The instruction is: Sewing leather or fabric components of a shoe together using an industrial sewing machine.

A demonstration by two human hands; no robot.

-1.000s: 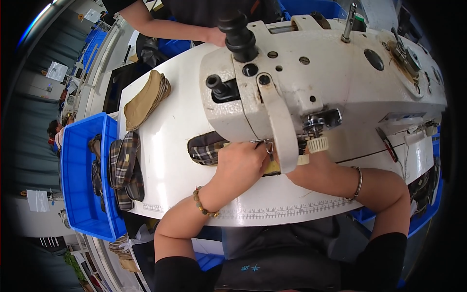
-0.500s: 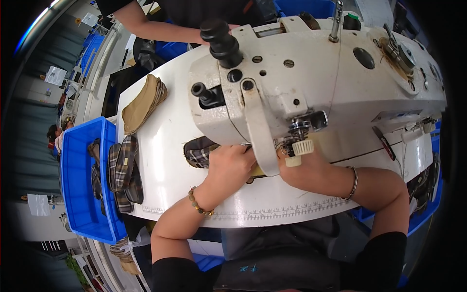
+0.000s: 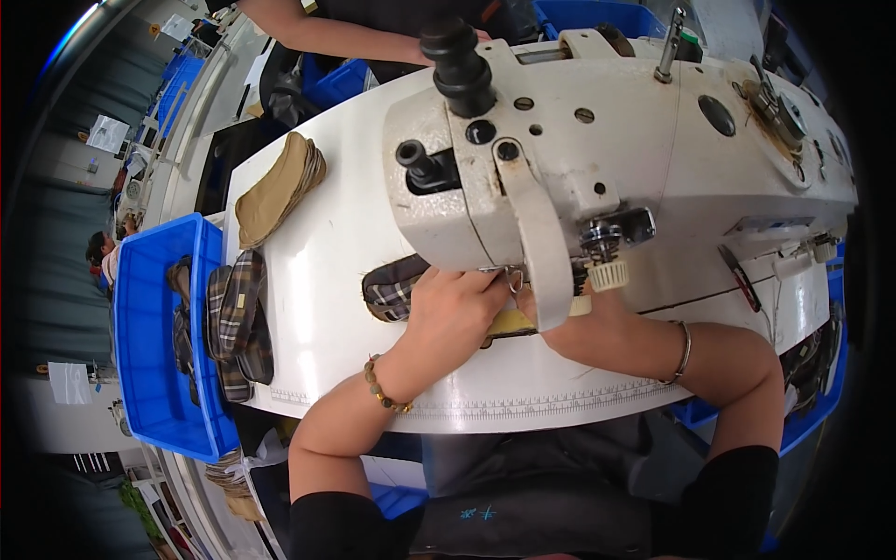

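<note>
Much hidden around the sewing machine

The pale lever and the parts beside it hide the right hand's fingers, so its grip cannot be told. The left hand covers part of the plaid piece; its own fingertips are out of sight. Beyond both hands, the upper edge cuts off a co-worker. Far to the left hand's left, a distant person is too small to make out.

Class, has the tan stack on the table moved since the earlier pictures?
No. Against the left edge of the white table, the tan stack sits in the same place.
</note>
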